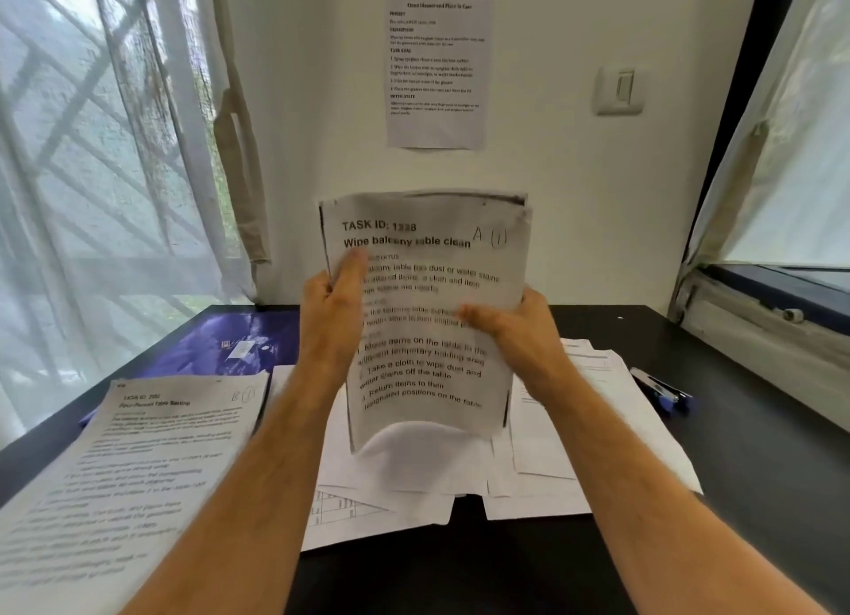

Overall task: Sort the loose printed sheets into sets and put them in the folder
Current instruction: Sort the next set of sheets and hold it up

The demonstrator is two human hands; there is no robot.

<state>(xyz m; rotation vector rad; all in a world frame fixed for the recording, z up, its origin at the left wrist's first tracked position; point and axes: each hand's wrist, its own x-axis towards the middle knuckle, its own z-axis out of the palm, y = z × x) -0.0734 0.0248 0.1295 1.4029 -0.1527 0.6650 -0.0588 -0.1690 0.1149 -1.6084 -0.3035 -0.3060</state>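
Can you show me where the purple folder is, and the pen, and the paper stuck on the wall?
purple folder (230, 338), head view, on its bare cover.
pen (662, 390), head view, middle of its barrel.
paper on the wall (437, 62), head view, middle of the printed sheet.

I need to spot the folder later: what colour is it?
The folder is glossy dark blue-purple, seen in the head view, at the desk's far left.

Two bare hands, left (332, 313) and right (515, 334), one upright bundle of white printed sheets marked A (427, 320), one flat stack marked B (138, 467), one loose spread of white sheets (575, 430), one purple folder (230, 343), one blue pen (662, 390), and one sheet taped on the wall (437, 62).
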